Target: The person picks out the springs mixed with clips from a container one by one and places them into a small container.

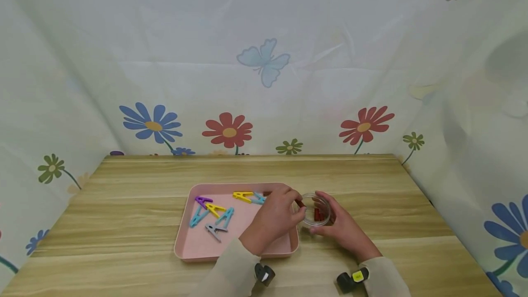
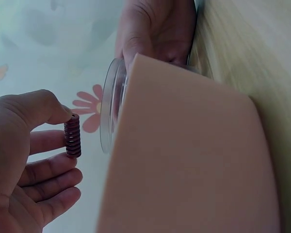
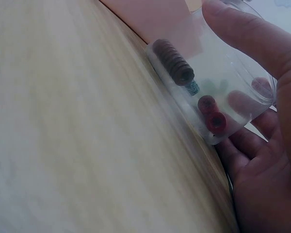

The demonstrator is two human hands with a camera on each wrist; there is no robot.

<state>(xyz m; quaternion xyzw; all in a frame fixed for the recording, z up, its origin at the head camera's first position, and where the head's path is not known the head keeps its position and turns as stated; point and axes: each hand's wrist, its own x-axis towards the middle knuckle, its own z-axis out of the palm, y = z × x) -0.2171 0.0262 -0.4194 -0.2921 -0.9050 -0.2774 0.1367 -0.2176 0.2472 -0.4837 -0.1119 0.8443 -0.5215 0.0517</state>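
Observation:
My left hand (image 1: 275, 212) pinches a small dark red coil spring (image 2: 72, 136) between thumb and fingertips, beside the mouth of a clear round jar (image 1: 316, 195). My right hand (image 1: 344, 228) grips that jar, thumb on one side and fingers on the other. Through the jar's wall, the right wrist view shows a dark spring (image 3: 173, 63) and two red springs (image 3: 216, 122) lying inside. Just left of the jar stands a pink tray (image 1: 194, 249), which my left forearm crosses. Another dark spring (image 1: 267, 193) lies in the tray, partly hidden behind my left hand.
Several clips lie in the tray, among them a purple clip (image 1: 202, 201), a yellow clip (image 1: 242, 196) and a grey clip (image 1: 215, 230). Wood-grain tabletop (image 1: 123, 214) surrounds the tray. A flower-printed curtain (image 1: 313, 81) hangs behind the table and at both sides.

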